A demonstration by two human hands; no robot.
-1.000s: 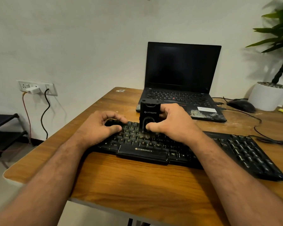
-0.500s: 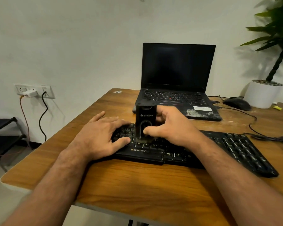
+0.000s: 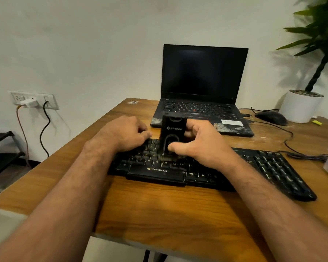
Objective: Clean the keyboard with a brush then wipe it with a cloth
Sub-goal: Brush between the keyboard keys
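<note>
Head view: your right hand grips the upright black plastic brush, bristles on the black ZEBRONICS keyboard; left hand curled, resting on its keys.

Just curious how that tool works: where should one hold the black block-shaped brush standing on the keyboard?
Grip the tall black brush by its flat sides from the right, as the right hand does; its bristles point down onto the black keyboard.

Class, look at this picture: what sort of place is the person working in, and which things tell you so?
Probably a home or small office desk: an open laptop, a separate keyboard and a wired mouse on a wooden table.
</note>
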